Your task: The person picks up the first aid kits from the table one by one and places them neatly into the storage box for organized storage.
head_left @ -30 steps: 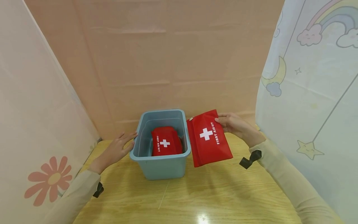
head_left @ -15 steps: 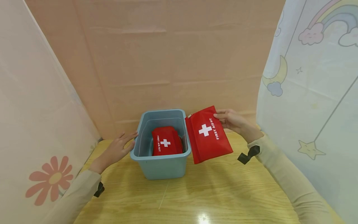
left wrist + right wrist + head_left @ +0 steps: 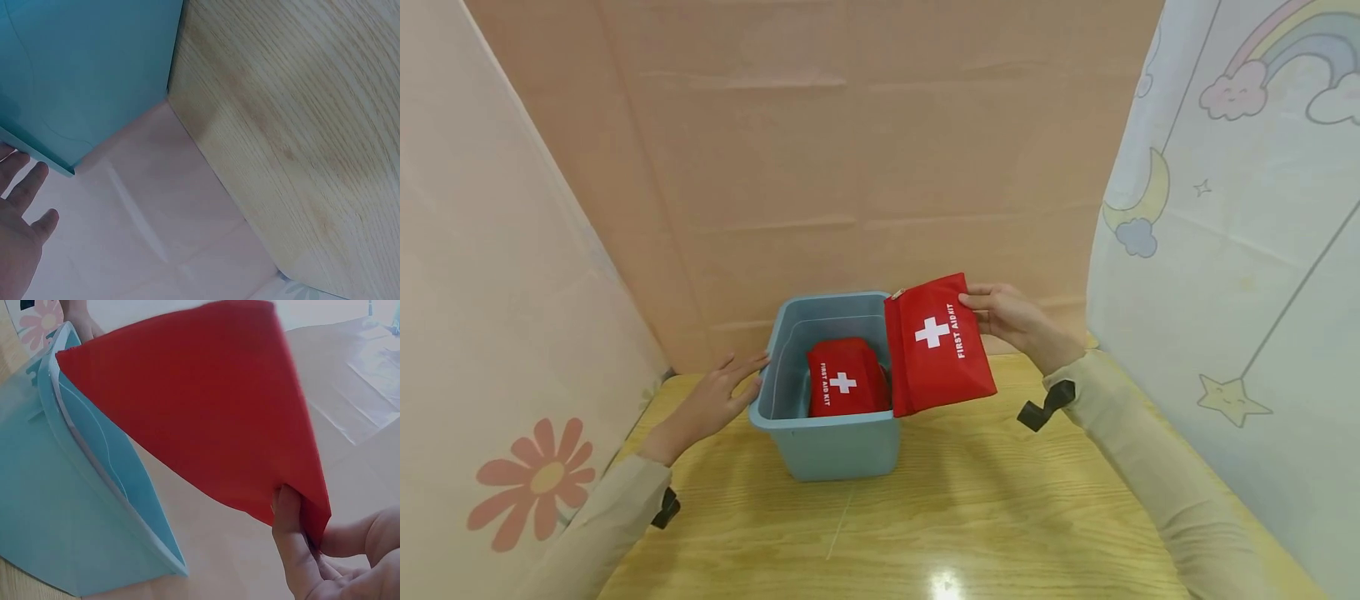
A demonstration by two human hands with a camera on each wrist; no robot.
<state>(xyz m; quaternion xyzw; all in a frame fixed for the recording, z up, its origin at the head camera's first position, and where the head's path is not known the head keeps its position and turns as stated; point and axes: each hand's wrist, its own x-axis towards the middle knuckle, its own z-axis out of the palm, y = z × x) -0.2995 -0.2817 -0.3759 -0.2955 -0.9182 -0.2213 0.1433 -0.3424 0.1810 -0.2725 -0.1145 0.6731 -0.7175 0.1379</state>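
A flat red first aid pouch (image 3: 942, 367) with a white cross hangs tilted from my right hand (image 3: 1011, 318), which pinches its upper right corner between thumb and fingers. The pouch's left edge overlaps the right rim of a blue plastic bin (image 3: 838, 450) in the head view. Inside the bin lies a second red first aid pouch (image 3: 862, 367), bulkier and leaning. My left hand (image 3: 718, 400) rests its extended fingertips on the bin's left rim. In the right wrist view the back of the held pouch (image 3: 200, 406) is plain red.
The bin stands on a yellow wood-grain table (image 3: 865, 542). Behind it hangs a peach cloth (image 3: 850, 167); printed white sheets, the left sheet (image 3: 512, 292) and the right sheet (image 3: 1210, 292), flank the table.
My right hand has moved left and slightly up, bringing the pinched pouch from beside the bin to over its right rim. The left hand and bin have stayed in place.
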